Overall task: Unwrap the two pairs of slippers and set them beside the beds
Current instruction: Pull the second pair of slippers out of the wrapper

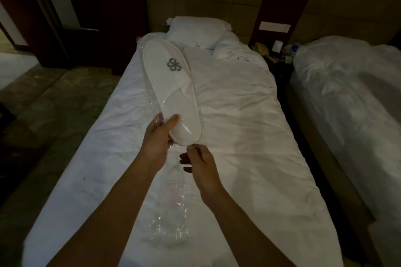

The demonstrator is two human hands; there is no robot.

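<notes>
Left hand (159, 136) grip grasps wrapped slippers (171, 88) by heel; right hand (200, 162) grip pinches plastic wrap (173, 147) above bed (249, 125).

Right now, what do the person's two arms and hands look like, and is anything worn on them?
Both forearms are bare up to the bottom edge of the picture, with no sleeves in view. The left hand and the right hand wear no gloves. I see no watch, ring or bracelet, though the light is dim.
</notes>
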